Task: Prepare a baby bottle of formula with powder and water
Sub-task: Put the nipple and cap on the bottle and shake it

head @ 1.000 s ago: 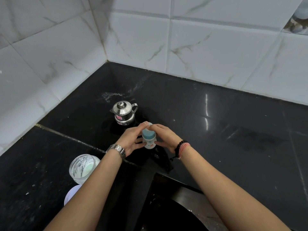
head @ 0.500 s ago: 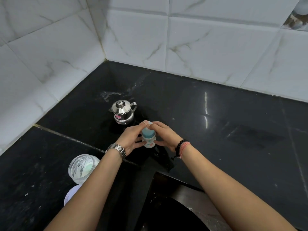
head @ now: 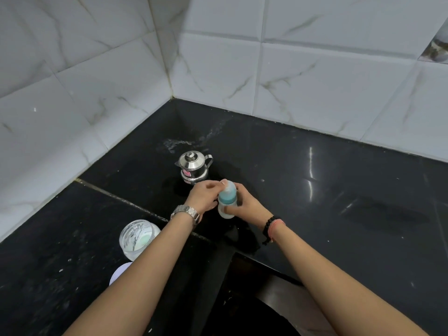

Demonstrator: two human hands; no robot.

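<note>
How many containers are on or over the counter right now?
3: the steel kettle stands near the corner; the baby bottle is held in both hands in front of it; the open powder jar stands beside the left forearm. The arms may hide others.

White marble-veined wall tiles (head: 315,76), glossy black counter (head: 339,190)

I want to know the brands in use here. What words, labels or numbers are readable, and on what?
Steel pot: a red and white sticker on its side, print too blurred to read.
Baby bottle: no text visible.
Powder jar: no label visible.
Nothing here can be read.
</note>
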